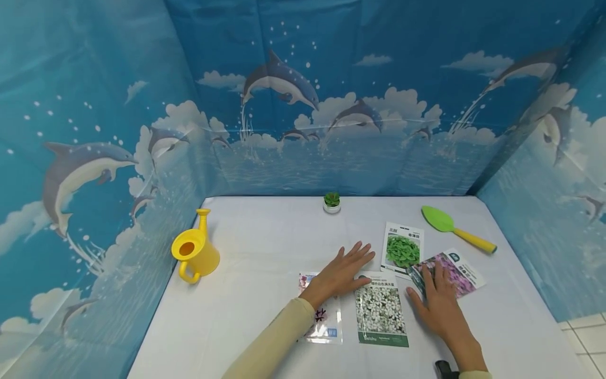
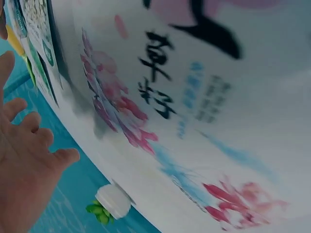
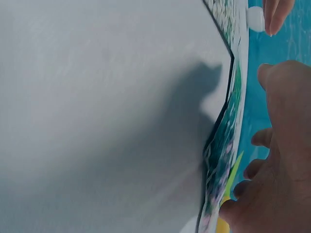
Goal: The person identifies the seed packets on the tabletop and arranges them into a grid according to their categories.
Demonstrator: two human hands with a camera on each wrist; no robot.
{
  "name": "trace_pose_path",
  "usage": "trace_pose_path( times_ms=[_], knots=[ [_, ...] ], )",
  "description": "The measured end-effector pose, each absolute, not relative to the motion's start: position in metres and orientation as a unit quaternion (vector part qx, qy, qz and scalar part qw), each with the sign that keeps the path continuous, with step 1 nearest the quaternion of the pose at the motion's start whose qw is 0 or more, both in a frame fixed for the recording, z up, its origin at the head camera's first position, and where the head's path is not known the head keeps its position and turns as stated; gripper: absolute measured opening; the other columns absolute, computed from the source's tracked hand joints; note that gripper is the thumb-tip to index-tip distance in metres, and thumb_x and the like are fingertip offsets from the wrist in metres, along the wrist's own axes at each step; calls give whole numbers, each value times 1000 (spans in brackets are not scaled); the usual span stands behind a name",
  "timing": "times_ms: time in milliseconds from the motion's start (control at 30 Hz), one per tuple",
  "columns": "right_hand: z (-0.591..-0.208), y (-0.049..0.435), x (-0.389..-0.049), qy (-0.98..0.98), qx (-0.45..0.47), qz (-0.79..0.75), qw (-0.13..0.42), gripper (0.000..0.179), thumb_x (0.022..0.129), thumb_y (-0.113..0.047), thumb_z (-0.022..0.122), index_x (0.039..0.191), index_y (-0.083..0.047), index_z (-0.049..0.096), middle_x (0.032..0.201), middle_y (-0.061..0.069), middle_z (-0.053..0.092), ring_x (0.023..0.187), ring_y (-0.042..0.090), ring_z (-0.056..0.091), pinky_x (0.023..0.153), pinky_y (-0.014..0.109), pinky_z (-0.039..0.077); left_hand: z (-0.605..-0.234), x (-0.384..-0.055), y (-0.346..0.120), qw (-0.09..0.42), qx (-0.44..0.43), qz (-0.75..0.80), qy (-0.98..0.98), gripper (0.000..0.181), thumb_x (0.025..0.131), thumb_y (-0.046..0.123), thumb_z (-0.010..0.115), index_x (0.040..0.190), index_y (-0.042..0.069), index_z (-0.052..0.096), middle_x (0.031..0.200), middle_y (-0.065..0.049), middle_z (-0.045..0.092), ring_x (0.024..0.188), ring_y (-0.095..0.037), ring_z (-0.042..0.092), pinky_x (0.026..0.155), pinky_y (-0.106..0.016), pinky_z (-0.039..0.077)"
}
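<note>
With fingers spread, my left hand (image 1: 342,275) is over the pink-flower seed packet (image 1: 331,332) and the upper left corner of the white-flower seed packet (image 1: 381,311). In the left wrist view, the left hand (image 2: 24,155) holds nothing. Fingers extended, my right hand (image 1: 439,305) reaches over the purple-flower seed packet (image 1: 466,275), which lies slanted and overlaps the lower corner of the green-leaf seed packet (image 1: 402,251). A shadow falls on the cloth beside the right hand (image 3: 284,150) in the right wrist view. Whether either hand touches a packet, I cannot tell.
A yellow watering can (image 1: 204,259) stands on the left of the white-covered table (image 1: 251,295). At the back edge sits a small potted succulent (image 1: 332,203). A green trowel (image 1: 438,218) with a yellow handle lies back right. Dolphin-print curtains (image 1: 284,158) enclose three sides.
</note>
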State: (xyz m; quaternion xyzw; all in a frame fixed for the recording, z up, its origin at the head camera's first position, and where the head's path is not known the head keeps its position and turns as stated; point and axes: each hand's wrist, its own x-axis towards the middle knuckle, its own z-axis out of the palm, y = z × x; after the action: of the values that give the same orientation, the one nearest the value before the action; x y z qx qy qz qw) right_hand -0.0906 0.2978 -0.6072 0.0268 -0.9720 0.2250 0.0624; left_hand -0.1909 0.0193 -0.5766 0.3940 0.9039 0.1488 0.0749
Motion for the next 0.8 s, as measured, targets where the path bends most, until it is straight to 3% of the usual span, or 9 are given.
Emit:
trace_pose_path(
  times_ms=[367, 800],
  knots=[
    [-615, 325, -89, -971, -1, 232, 55, 83, 112, -41, 56, 161, 17, 26, 167, 48, 4, 155, 68, -7, 120, 84, -3, -580, -214, 56, 83, 409, 100, 903, 72, 114, 47, 51, 174, 21, 23, 182, -2, 15, 168, -22, 8, 133, -52, 21],
    [-617, 333, -88, -974, -31, 223, 2, 82, 115, -45, 46, 164, 16, 19, 168, 47, -2, 155, 66, -13, 116, 88, 0, -588, -221, 74, 125, 407, 36, 904, 61, 117, 47, 37, 174, 31, 23, 182, 6, 10, 168, -17, 5, 135, -48, 16]
  ],
)
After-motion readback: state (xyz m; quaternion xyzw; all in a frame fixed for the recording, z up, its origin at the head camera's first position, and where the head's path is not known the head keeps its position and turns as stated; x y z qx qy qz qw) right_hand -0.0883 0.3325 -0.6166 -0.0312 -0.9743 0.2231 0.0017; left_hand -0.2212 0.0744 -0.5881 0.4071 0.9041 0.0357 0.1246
